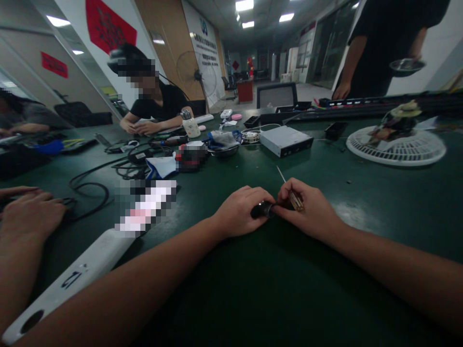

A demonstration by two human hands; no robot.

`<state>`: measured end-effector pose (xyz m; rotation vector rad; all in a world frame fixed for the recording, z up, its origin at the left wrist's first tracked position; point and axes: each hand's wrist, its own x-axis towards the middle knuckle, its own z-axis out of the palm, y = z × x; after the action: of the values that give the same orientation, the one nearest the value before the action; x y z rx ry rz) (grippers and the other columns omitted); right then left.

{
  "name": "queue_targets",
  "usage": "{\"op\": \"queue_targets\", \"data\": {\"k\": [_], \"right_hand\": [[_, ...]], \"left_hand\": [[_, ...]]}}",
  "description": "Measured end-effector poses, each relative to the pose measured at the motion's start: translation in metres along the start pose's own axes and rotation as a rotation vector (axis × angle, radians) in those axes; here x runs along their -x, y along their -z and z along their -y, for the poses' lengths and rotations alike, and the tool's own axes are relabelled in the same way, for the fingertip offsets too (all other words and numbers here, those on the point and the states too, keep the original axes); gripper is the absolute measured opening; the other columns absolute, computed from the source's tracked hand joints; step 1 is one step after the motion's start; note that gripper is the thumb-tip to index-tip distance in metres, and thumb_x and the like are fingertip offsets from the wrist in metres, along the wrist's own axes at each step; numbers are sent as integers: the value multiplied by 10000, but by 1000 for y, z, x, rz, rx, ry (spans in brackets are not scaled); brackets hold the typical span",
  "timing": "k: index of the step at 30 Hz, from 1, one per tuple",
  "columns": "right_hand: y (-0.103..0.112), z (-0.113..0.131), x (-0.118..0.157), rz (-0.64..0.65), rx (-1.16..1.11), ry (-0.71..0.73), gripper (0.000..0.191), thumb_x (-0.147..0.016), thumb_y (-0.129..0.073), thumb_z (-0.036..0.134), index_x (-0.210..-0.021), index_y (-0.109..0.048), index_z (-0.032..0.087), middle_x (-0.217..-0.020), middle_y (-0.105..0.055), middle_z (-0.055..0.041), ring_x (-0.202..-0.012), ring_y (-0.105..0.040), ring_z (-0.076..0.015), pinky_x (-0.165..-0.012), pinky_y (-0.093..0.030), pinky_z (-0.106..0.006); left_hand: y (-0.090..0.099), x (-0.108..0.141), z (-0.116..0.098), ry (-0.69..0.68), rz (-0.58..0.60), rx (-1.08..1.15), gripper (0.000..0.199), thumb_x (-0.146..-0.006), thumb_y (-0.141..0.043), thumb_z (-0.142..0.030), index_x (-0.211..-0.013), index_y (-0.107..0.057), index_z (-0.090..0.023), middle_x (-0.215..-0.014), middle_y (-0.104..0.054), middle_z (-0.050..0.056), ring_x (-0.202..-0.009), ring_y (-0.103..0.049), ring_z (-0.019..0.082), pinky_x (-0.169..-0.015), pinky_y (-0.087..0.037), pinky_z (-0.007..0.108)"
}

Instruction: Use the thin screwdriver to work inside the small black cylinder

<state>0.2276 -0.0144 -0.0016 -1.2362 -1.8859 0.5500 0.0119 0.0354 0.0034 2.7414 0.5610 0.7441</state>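
My left hand (pixel 243 212) is closed around a small black, shiny cylindrical part (pixel 261 209) just above the green table. Close beside it on the right, my right hand (pixel 307 209) holds a screwdriver (pixel 295 200) with a yellowish clear handle, its thin shaft pointing up and to the left. The right thumb and fingertips meet the right end of the black part. Whether they pinch something small there is hidden.
A long white device (pixel 83 270) lies by my left forearm, near another person's hands (pixel 32 217). Behind are cables, a bowl with cloth (pixel 224 142), a silver drive box (pixel 285 140) and a white fan grille (pixel 396 147). Other people sit and stand around the table (pixel 379 202).
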Motion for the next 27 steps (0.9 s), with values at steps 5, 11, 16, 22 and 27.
{"op": "queue_targets", "data": {"k": [5,11,16,22,27], "right_hand": [[-1,4,-2,-27,24,-1,133,-867,-692,235,-955,-593,221,-895,-688,-25,-774,-658,-197,-704,-494,-326],[0,1,3,-118,-221,-14,286,-1028,-512,378,-1164,-695,204,-966,-763,-67,-886,-711,-229,-765,-525,-357],[5,4,11,-245,-266,164,432,-1052,-430,441,-938,-795,241,-851,-708,-64,-787,-661,-222,-706,-507,-376],[7,7,10,-110,-285,195,383,-1029,-481,378,-826,-778,247,-807,-691,-57,-755,-643,-223,-701,-509,-386],[6,9,7,-62,-233,208,315,-1019,-497,281,-865,-765,221,-819,-694,-47,-742,-633,-199,-670,-477,-351]], "left_hand": [[-1,-1,0,68,-34,-20,245,-838,-668,-171,-1067,-593,-216,-1044,-700,44,-949,-657,217,-839,-479,364],[-3,0,4,256,-203,-34,255,-715,-666,-97,-909,-541,-207,-904,-626,19,-805,-604,184,-702,-475,310],[-3,0,7,310,-302,-40,270,-720,-668,-96,-892,-491,-205,-856,-571,-6,-739,-552,148,-644,-435,281],[-5,0,7,250,-282,-11,268,-713,-643,-76,-834,-449,-214,-820,-535,-22,-701,-513,133,-629,-413,269],[-5,1,6,179,-242,6,279,-718,-630,-63,-833,-429,-219,-853,-536,-12,-739,-520,143,-655,-418,271]]}}
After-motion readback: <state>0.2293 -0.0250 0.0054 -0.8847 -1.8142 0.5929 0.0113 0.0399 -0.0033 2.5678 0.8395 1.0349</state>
